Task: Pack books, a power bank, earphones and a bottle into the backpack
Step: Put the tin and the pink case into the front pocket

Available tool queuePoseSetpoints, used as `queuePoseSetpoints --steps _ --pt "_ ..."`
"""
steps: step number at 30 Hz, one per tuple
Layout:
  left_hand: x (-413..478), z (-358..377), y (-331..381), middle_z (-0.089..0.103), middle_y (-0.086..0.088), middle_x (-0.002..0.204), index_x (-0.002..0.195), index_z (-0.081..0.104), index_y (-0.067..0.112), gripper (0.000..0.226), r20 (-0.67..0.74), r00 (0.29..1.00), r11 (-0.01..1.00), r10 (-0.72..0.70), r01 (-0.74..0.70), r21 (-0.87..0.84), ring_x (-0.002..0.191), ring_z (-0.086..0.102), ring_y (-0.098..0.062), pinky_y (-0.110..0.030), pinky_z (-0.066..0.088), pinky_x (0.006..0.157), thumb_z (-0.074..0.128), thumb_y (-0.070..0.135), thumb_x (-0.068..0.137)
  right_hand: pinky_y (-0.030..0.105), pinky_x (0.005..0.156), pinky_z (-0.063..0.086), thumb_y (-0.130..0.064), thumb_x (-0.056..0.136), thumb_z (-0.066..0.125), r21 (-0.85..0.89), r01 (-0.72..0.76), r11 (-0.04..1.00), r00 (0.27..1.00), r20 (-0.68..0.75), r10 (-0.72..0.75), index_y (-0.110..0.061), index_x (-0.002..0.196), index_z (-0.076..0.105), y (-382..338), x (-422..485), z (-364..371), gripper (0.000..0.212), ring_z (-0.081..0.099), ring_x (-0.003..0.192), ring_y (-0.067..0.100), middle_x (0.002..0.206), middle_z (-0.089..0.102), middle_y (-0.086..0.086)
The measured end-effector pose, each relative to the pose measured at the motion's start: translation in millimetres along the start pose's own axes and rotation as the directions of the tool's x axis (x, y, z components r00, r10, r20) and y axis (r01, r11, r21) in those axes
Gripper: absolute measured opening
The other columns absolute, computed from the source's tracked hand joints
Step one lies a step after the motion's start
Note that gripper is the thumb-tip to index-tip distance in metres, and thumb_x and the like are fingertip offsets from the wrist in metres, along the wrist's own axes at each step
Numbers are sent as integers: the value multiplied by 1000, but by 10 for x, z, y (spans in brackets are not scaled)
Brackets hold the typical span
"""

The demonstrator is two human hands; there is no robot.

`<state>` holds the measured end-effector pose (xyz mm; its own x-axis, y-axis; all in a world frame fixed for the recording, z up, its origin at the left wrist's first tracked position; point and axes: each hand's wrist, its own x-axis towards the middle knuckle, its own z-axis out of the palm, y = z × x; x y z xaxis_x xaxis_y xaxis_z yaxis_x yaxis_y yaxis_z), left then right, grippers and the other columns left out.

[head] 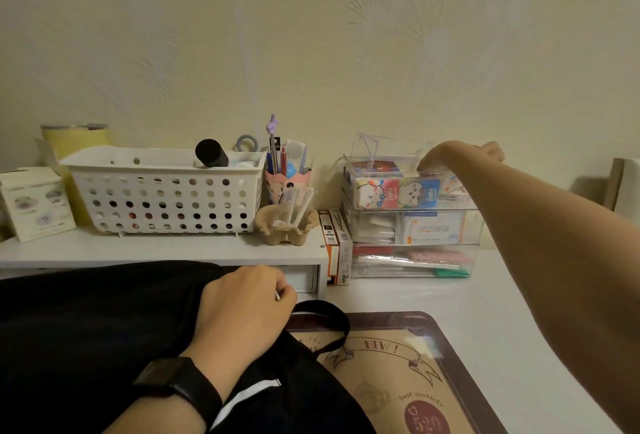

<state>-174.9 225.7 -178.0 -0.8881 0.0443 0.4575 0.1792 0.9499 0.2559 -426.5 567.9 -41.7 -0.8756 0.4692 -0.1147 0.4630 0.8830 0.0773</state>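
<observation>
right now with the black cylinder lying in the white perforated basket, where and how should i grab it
Grip the black cylinder around its middle, coming from above. It lies tilted on the other contents of the white perforated basket, round end facing the camera, its upper side clear of the rim, so fingers can wrap it without touching the basket walls. What it is cannot be told.

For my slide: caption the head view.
Left hand on the black backpack; right hand reaches into stacked clear boxes.

Your white desk [485, 295] carries a raised shelf [156, 250] at its left, clear stacked boxes [412, 226] right of that shelf, and the black backpack [86, 329] and brown mat [398, 371] in front of it.
</observation>
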Motion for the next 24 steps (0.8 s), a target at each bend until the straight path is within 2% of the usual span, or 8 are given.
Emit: queuePoseSetpoints --steps 3,7,10,12,16,19,21,24 --pt "2 -3 -1 63 7 67 76 61 27 28 -2 1000 1000 -3 3 -2 67 55 -5 -23 45 61 41 40 91 47 96 39 -50 49 60 122 -36 992 999 -6 37 -17 112 57 12 -414 -13 71 53 104 33 110 61 10" --pt "0 3 0 62 7 66 77 62 26 29 2 1000 1000 -4 4 0 66 55 -5 -24 46 62 41 39 91 42 88 40 -40 96 43 223 73 972 997 -54 -62 -12 133 46 -45 -997 10 46 49 118 34 134 51 14" --pt "2 1 -7 63 8 67 77 62 26 29 3 1000 1000 -12 12 -10 67 56 -5 -26 48 65 41 40 91 41 102 36 -35 102 39 263 172 949 984 4 -179 -7 143 36 -70 -1222 3 50 39 133 35 148 40 16" --pt "4 3 -15 63 8 68 77 62 26 28 4 1000 1000 -17 17 -12 68 56 -5 -26 48 65 41 39 90 43 107 36 -25 96 47 236 102 966 994 -50 -92 -7 137 42 -35 -1060 54 45 43 129 36 142 45 17" --pt "2 9 -14 61 8 66 76 62 26 27 11 1000 1000 -13 13 1 66 55 -5 -25 45 62 42 38 90 39 82 35 -23 63 49 395 31 918 956 -281 89 -8 116 56 -26 -776 152 56 56 100 34 116 60 19" --pt "8 17 -25 60 7 65 75 62 25 28 8 1000 1000 -12 12 3 64 54 -5 -25 45 61 42 37 89 40 88 37 -15 79 56 535 48 844 847 -469 249 0 119 52 -51 -975 218 43 50 103 33 129 45 24" --pt "7 15 -32 61 7 66 76 62 25 28 5 1000 1000 -14 14 2 65 55 -6 -25 46 62 42 37 89 40 90 43 -6 83 57 529 121 840 712 -636 298 5 113 56 -11 -1050 205 32 54 99 35 131 37 26" --pt "12 -8 -24 61 7 67 77 62 26 26 10 1000 1000 -17 17 -21 67 56 -6 -24 44 61 41 36 90 36 81 51 -3 80 56 462 520 719 423 -870 254 1 105 58 -49 -1241 177 26 53 80 30 126 39 23"
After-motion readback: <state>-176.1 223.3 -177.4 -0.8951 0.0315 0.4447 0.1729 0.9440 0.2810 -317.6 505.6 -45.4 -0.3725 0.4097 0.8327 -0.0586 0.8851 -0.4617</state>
